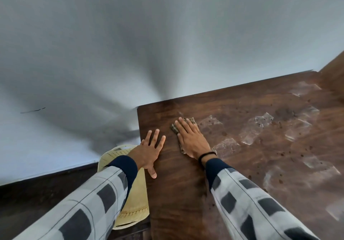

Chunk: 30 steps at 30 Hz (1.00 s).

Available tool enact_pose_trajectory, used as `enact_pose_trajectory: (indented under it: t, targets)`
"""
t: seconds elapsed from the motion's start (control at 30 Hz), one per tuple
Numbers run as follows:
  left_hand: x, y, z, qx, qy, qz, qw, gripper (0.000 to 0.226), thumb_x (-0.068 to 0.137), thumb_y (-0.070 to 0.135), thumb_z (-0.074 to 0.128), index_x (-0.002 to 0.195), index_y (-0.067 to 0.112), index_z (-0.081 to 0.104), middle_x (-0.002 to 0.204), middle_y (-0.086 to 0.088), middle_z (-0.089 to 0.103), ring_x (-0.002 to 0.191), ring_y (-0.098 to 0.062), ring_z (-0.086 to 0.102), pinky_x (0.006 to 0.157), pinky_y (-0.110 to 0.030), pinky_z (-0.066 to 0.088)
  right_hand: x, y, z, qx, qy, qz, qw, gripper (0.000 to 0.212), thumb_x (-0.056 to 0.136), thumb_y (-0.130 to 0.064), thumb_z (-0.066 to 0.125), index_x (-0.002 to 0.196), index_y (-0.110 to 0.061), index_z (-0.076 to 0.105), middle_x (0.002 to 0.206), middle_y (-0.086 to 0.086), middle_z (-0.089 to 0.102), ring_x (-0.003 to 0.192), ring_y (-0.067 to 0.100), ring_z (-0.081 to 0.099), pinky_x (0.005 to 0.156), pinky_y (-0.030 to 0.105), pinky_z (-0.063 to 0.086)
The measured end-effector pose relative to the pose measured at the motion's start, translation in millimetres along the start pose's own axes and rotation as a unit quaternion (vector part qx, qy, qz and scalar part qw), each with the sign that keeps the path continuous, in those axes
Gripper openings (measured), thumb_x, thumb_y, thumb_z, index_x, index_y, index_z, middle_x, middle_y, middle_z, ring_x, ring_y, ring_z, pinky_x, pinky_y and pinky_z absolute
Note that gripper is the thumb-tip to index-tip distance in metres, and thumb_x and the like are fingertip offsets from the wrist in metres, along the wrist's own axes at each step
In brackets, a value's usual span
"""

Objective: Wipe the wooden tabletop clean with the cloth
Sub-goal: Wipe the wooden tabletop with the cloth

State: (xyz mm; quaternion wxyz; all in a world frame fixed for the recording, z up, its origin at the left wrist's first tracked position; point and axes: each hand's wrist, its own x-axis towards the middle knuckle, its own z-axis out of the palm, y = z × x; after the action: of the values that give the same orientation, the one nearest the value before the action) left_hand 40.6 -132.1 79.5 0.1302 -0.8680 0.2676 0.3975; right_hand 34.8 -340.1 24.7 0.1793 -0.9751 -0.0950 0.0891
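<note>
From my end, the cloth (191, 120) lies lengthwise under the right hand (191, 140) near the far left corner of the wooden tabletop (186, 193). The pale smears and dark specks (260, 126) spread away to its right, so I judge that hand the nearer one for the sweep. Its fingers are straight and press the cloth flat; the left hand (149, 151) rests spread on bare wood by the left edge, holding nothing.

Dark brown tabletop (186, 193), mottled cloth (175, 127)
</note>
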Motion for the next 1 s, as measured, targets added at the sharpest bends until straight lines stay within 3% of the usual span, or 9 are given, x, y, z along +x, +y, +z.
enact_pose_trajectory:
  t: [0.1, 0.23, 0.4, 0.57, 0.77, 1.0]
  targets:
    - [1.0, -1.9, 2.2, -0.005, 0.002, -0.003, 1.000, 0.149, 0.067, 0.054, 0.085, 0.149, 0.017, -0.034, 0.146, -0.013, -0.049, 0.128, -0.036, -0.044, 0.119, -0.055, 0.005, 3.0, -8.8, -0.5, 0.007, 0.007, 0.028, 1.000, 0.054, 0.110, -0.035, 0.022, 0.161, -0.024, 0.009, 0.169, -0.003, 0.002, 0.155, 0.019, -0.007, 0.120, 0.033, -0.015]
    - [4.3, -4.4, 4.3, -0.020, 0.002, -0.001, 1.000, 0.150, 0.066, 0.052, 0.087, 0.148, 0.018, -0.035, 0.144, -0.011, -0.052, 0.128, -0.034, -0.046, 0.120, -0.055, 0.004, -39.7, -6.4, 9.4, -0.011, -0.005, -0.042, 0.999, 0.054, 0.109, -0.039, 0.016, 0.161, -0.025, 0.009, 0.169, -0.005, 0.003, 0.155, 0.016, -0.009, 0.123, 0.034, -0.010]
    - [5.6, -3.2, 4.6, 0.003, -0.005, -0.011, 1.000, 0.151, 0.066, 0.053, 0.086, 0.147, 0.016, -0.036, 0.145, -0.014, -0.051, 0.128, -0.037, -0.045, 0.119, -0.056, 0.001, 22.6, 1.6, -3.3, -0.020, -0.014, -0.039, 0.999, 0.063, 0.102, -0.047, 0.002, 0.161, -0.025, 0.005, 0.168, -0.005, -0.001, 0.155, 0.017, -0.008, 0.122, 0.033, -0.010]
    - [6.7, -1.3, 3.1, 0.011, -0.006, -0.017, 1.000, 0.152, 0.065, 0.056, 0.086, 0.147, 0.016, -0.036, 0.144, -0.015, -0.051, 0.127, -0.038, -0.046, 0.119, -0.056, 0.000, 77.9, -8.7, -7.0, 0.012, 0.010, 0.028, 0.999, 0.054, 0.110, -0.034, 0.024, 0.161, -0.021, 0.012, 0.169, -0.002, 0.005, 0.156, 0.019, -0.003, 0.121, 0.034, -0.009]
    - [7.8, -3.0, 7.7, -0.010, 0.011, -0.018, 1.000, 0.153, 0.064, 0.050, 0.089, 0.149, 0.018, -0.034, 0.144, -0.012, -0.051, 0.130, -0.036, -0.045, 0.119, -0.054, -0.004, 8.2, -9.8, 6.9, 0.003, 0.005, -0.034, 0.999, 0.060, 0.105, -0.042, 0.010, 0.161, -0.021, 0.011, 0.166, -0.006, 0.001, 0.155, 0.014, -0.006, 0.125, 0.034, -0.005]
    - [8.2, -2.0, 6.0, 0.000, 0.003, -0.014, 1.000, 0.152, 0.065, 0.055, 0.086, 0.148, 0.017, -0.035, 0.141, -0.014, -0.053, 0.128, -0.037, -0.045, 0.119, -0.056, -0.002, 103.2, 1.6, -13.5, -0.004, 0.001, -0.003, 1.000, 0.055, 0.110, -0.034, 0.025, 0.161, -0.019, 0.014, 0.169, 0.001, 0.011, 0.156, 0.020, 0.002, 0.122, 0.031, -0.009]
